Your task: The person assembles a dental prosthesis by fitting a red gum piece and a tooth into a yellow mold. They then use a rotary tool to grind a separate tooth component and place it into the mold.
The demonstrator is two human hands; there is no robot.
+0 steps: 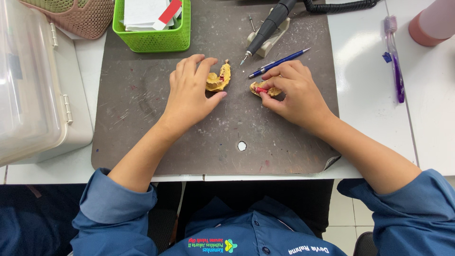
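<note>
My left hand (190,90) rests on the dark grey work mat (142,118) and grips a yellow plaster dental cast (219,78) between thumb and fingers. My right hand (293,93) pinches a second, smaller yellow cast piece (263,89) with a bit of red wax on it. The two casts lie a few centimetres apart near the middle of the mat. Blue sleeves cover both forearms near the bottom edge.
A black rotary handpiece (263,29) on a stand and a blue pen (278,63) lie just beyond the hands. A green basket (152,39) holding papers stands at the back, a clear plastic box (33,80) at left, a purple toothbrush (394,57) and pink container (432,23) at right.
</note>
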